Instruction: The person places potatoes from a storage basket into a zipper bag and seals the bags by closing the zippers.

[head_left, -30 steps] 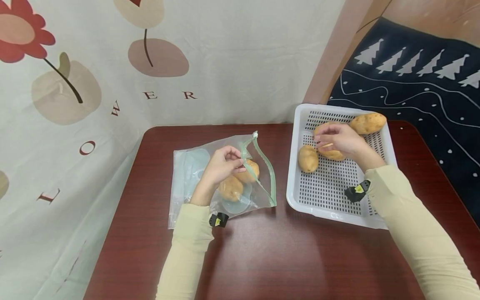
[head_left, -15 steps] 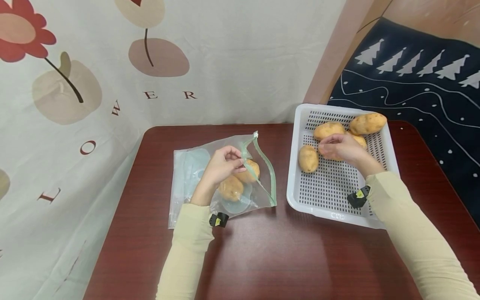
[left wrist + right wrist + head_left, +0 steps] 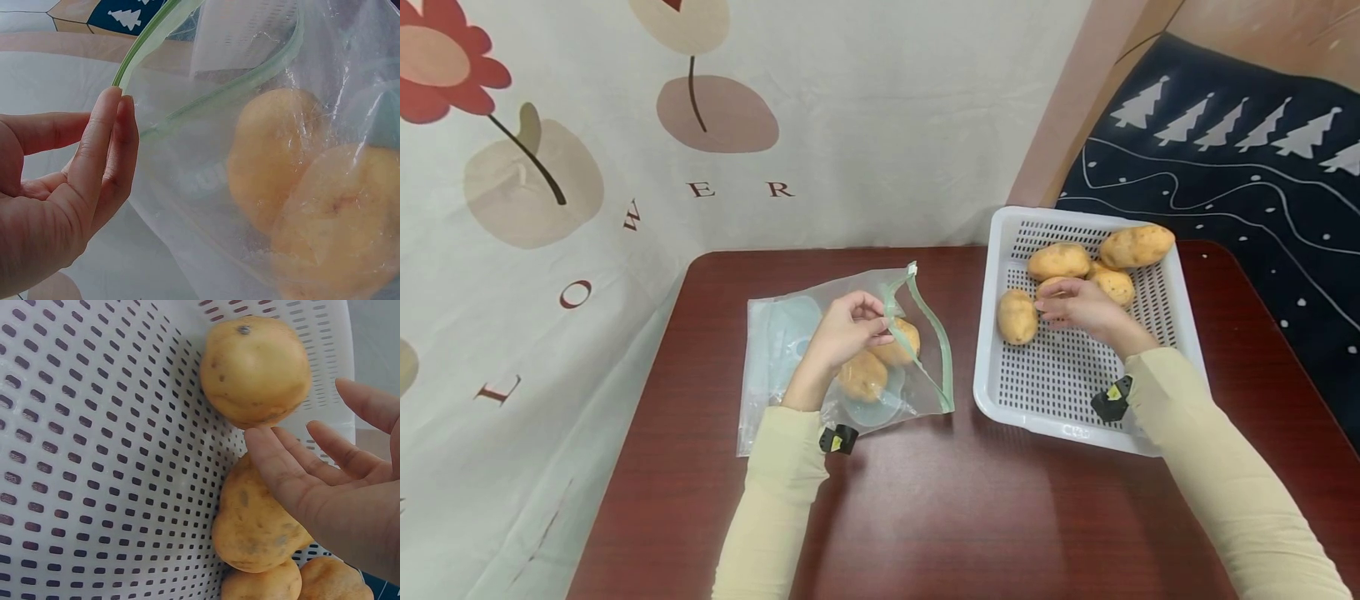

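My left hand (image 3: 848, 332) pinches the green zip edge (image 3: 145, 49) of a clear zip bag (image 3: 760, 358), holding its mouth apart. Two potatoes lie inside the bag, one potato (image 3: 862, 377) nearer me and another potato (image 3: 904, 342) closer to the mouth; they show through the film in the left wrist view. Over the white basket, my right hand (image 3: 1086, 310) has its fingers extended and nothing in them. Its fingertips are close to the leftmost potato (image 3: 1017, 317); whether they touch it, I cannot tell. Under this hand, another potato (image 3: 256, 519) is partly hidden.
The perforated white basket (image 3: 983, 367) stands on the right of the dark red table (image 3: 925, 508). Further potatoes lie toward its back, including a long potato (image 3: 1137, 247) against the back right corner. A printed cloth (image 3: 880, 167) hangs behind the table.
My right hand has moved toward me within the basket, uncovering the back potatoes, and is now beside the leftmost potato. My left hand and the bag have stayed in place.
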The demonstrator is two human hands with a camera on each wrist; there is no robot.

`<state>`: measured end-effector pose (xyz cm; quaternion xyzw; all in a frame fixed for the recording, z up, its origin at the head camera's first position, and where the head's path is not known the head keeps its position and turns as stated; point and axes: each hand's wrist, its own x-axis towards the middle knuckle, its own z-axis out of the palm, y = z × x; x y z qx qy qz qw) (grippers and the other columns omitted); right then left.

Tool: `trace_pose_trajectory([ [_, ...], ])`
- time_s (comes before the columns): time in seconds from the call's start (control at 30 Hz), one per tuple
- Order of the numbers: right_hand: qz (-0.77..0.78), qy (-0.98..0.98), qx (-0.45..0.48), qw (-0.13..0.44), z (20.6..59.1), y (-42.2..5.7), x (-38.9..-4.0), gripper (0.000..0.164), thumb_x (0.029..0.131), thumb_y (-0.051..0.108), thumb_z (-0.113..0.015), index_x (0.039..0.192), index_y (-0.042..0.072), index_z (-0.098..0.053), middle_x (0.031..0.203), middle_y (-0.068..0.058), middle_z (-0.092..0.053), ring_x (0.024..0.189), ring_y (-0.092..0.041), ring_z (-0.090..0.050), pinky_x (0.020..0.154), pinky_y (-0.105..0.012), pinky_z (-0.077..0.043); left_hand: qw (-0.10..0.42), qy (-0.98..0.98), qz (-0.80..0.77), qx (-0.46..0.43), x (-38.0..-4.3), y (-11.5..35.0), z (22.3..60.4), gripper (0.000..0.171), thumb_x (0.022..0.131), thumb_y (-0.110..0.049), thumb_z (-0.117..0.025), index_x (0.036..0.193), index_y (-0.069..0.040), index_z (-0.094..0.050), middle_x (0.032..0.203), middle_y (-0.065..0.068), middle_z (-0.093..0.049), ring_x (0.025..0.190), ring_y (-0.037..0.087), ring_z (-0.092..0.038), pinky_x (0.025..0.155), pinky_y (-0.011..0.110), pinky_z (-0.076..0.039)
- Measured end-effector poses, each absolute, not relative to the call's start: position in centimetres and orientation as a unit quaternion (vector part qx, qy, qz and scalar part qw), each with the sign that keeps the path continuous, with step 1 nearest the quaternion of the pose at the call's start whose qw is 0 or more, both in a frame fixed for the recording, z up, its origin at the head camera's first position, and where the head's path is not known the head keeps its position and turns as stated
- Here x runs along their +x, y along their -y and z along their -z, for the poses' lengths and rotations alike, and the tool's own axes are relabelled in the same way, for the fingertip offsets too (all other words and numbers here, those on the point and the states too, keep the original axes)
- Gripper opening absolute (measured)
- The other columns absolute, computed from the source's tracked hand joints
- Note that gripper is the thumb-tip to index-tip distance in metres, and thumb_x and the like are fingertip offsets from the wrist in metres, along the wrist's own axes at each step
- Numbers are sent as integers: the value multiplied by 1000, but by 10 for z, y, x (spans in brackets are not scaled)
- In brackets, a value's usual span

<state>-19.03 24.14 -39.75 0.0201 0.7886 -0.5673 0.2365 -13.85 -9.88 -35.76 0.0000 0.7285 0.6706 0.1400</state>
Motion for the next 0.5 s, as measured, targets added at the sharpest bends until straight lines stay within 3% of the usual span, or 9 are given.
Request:
trace_pose_trajectory([
  [0.23, 573, -783, 23, 242, 405, -242, -193, 45, 92, 11, -54, 126, -12, -35, 99, -3, -53, 87, -16, -57, 91, -48, -49, 140, -724, -675, -1, -138, 99, 359, 10, 84, 13, -54, 92, 11, -48, 80, 11, -49, 65, 14, -57, 72, 30, -59],
  [0.5, 561, -792, 29, 238, 406, -238, -192, 47, 92, 15, -56, 125, -10, -36, 104, -9, -52, 86, -16, -57, 92, -47, -49, 142, -726, -672, 2, -137, 99, 358, 10, 84, 12, -54, 92, 10, -49, 80, 10, -48, 66, 14, -57, 75, 33, -58],
])
